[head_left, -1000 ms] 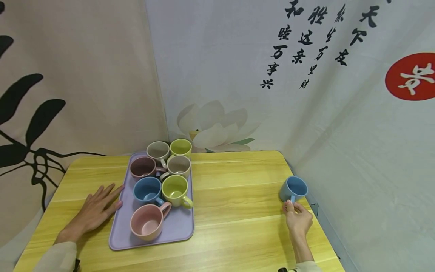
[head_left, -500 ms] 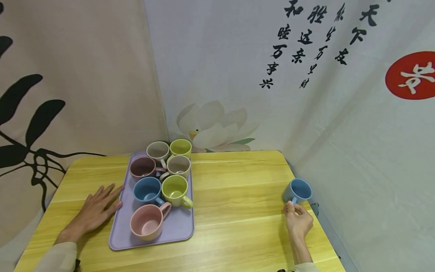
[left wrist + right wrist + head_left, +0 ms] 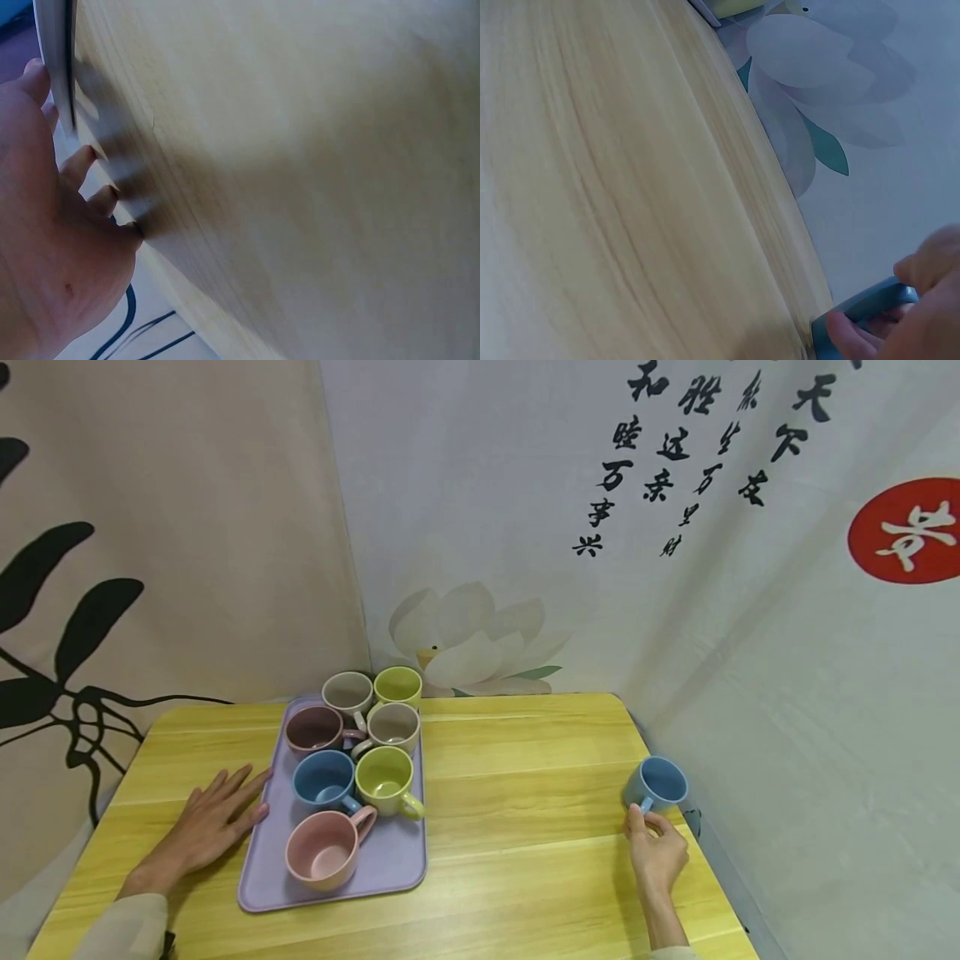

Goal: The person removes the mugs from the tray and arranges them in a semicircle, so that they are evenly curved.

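Observation:
My right hand (image 3: 656, 852) pinches the handle of a blue mug (image 3: 658, 783) at the table's right edge. The mug's opening faces up; whether its base touches the table I cannot tell. In the right wrist view the hand (image 3: 911, 322) covers part of the mug (image 3: 866, 304). My left hand (image 3: 206, 831) lies with fingers spread, and its fingertips touch the left edge of the lilac tray (image 3: 397, 860). In the left wrist view that hand (image 3: 60, 217) reaches the tray's rim (image 3: 56, 60).
On the tray stand a pink mug (image 3: 322, 852), another blue mug (image 3: 322, 781), a maroon mug (image 3: 315, 731), two green mugs and two greyish mugs, packed toward the back. Bare yellow table (image 3: 517, 810) lies between tray and right hand. Printed cloth (image 3: 487, 527) hangs behind and at right.
The blue mug in my right hand has shifted slightly right and toward me, mostly in the first half second. My left hand and the tray have stayed put.

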Demonstrator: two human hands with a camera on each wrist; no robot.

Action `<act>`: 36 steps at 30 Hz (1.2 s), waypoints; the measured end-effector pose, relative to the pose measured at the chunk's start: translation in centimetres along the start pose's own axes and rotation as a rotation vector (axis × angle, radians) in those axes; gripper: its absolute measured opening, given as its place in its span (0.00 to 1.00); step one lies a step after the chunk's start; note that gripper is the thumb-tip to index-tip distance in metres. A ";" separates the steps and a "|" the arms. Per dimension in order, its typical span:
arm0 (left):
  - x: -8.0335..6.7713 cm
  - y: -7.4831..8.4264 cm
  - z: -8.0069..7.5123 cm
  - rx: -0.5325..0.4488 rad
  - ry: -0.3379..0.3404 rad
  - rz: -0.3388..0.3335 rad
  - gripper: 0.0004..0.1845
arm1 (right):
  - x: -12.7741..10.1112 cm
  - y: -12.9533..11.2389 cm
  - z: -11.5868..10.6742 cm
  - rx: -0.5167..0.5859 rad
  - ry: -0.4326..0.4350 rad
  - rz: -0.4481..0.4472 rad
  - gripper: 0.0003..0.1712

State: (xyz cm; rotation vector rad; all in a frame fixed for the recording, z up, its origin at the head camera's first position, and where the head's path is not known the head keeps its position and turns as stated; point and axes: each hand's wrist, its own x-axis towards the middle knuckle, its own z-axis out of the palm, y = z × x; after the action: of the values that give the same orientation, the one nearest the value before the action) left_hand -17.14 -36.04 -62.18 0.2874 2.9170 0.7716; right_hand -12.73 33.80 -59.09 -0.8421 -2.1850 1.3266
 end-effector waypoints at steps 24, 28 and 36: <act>-0.2 -0.2 0.1 -0.002 -0.002 -0.003 0.39 | -2.1 -1.0 0.8 -0.030 0.091 -0.258 0.39; 0.0 -0.2 0.0 0.004 0.001 0.003 0.39 | -2.8 -2.1 1.1 0.000 0.074 -0.393 0.39; 0.0 0.1 -0.2 0.021 0.002 0.008 0.39 | -4.9 -4.3 3.7 0.017 -0.064 -0.699 0.41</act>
State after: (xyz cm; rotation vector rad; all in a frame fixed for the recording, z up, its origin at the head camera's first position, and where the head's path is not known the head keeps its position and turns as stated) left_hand -17.17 -36.06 -61.97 0.3006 2.9293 0.7432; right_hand -12.79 26.50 -57.14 0.0035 -2.2008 1.0118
